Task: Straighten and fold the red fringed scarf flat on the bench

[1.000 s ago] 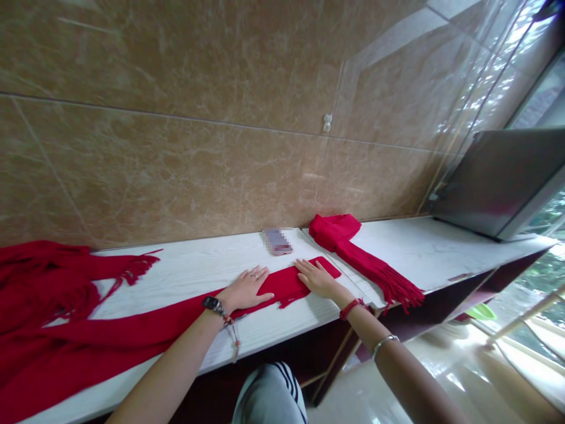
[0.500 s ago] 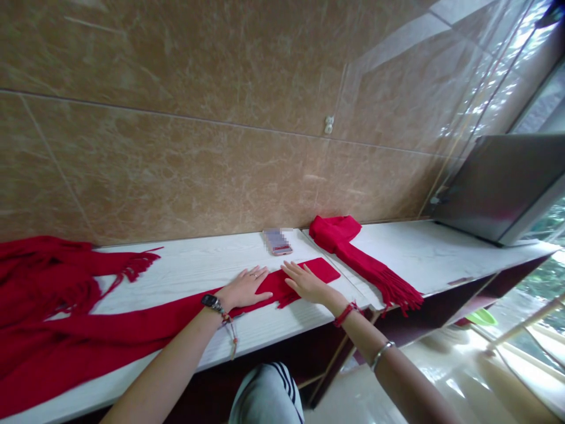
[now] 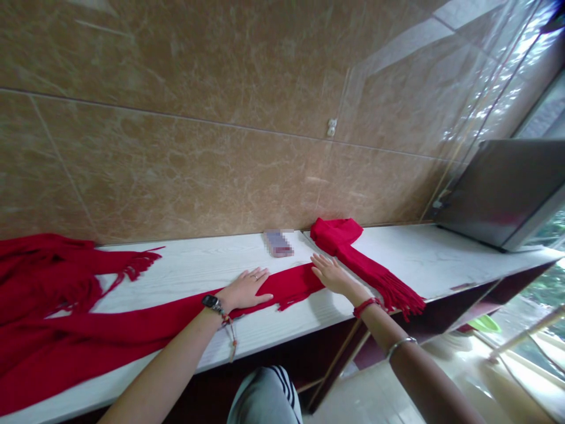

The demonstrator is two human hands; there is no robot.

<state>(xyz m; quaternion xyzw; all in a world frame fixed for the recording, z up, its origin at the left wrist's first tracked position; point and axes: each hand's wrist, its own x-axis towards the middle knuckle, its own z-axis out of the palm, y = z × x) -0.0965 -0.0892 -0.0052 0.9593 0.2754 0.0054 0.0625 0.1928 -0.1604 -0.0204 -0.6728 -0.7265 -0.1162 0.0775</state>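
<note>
A long red scarf (image 3: 176, 321) lies across the white countertop, its folded part reaching right under my hands. My left hand (image 3: 247, 290) rests flat on the scarf, fingers stretched out, holding nothing. Over the scarf's right end lies my right hand (image 3: 333, 275), fingers extended and palm down; it hides that end. Some fringe shows along the near edge between the hands. A second red scarf (image 3: 366, 268), loosely folded with its fringe toward the counter's front edge, is just right of my right hand.
A heap of red fabric with fringe (image 3: 48, 271) covers the counter's left end. A blurred phone-like object (image 3: 279, 243) lies near the tiled wall (image 3: 198, 165). At the far right stands a grey box-like appliance (image 3: 503, 191). Open shelves (image 3: 397, 335) run below the counter.
My right hand has slid to the right along the scarf, from its middle to its right end. My left hand has stayed in place.
</note>
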